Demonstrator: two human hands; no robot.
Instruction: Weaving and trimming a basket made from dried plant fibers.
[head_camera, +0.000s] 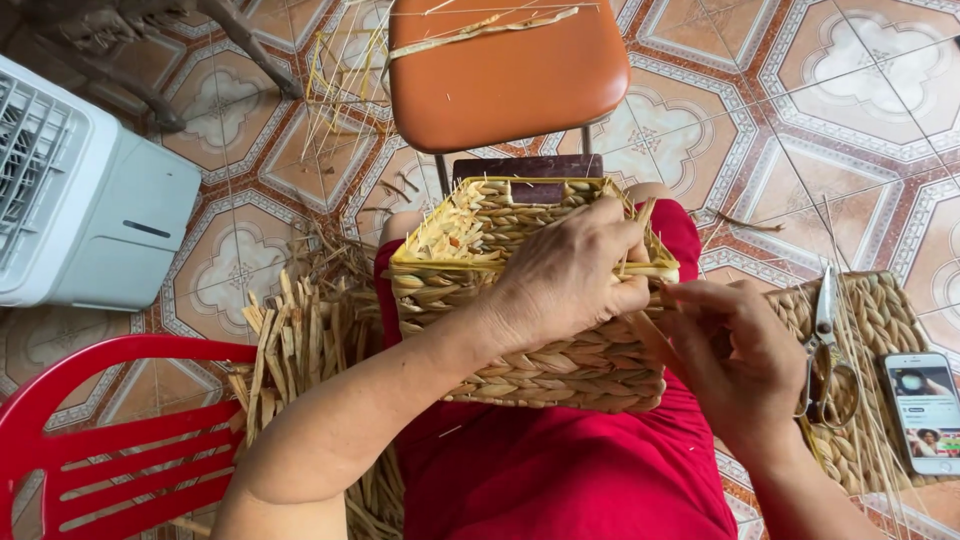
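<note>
Head view, looking down onto a lap in red cloth (560, 470) over a patterned tile floor (860, 90). Far left stands a white fan unit (80, 200), and below it the curved back and slats of a red plastic chair (110, 440). Just right of the chair lies a heap of dried straw strips (300, 350), spilling down beside the person's leg. In the middle, resting on the lap, sits a woven straw basket (545, 365), rectangular, with a yellow band along its rim and loose strip ends sticking up at its left corner. The left hand (565, 275) lies over the basket's near rim, its fingers curled and pressed down on the weave, gripping the edge. Above the basket is an orange chair seat (505, 70) with a few straw strands across it, and a dark wooden block (528, 168) just behind the basket's far rim. At the basket's right corner the right hand (730, 355) has its fingers pinched narrow on a straw strip (650, 340) that comes out of the weave. Further right a flat woven mat (885, 330) lies on the floor, with a pair of scissors (825, 345) resting on it, blades pointing away, and near the right edge a white phone (925, 412) with its screen lit.
</note>
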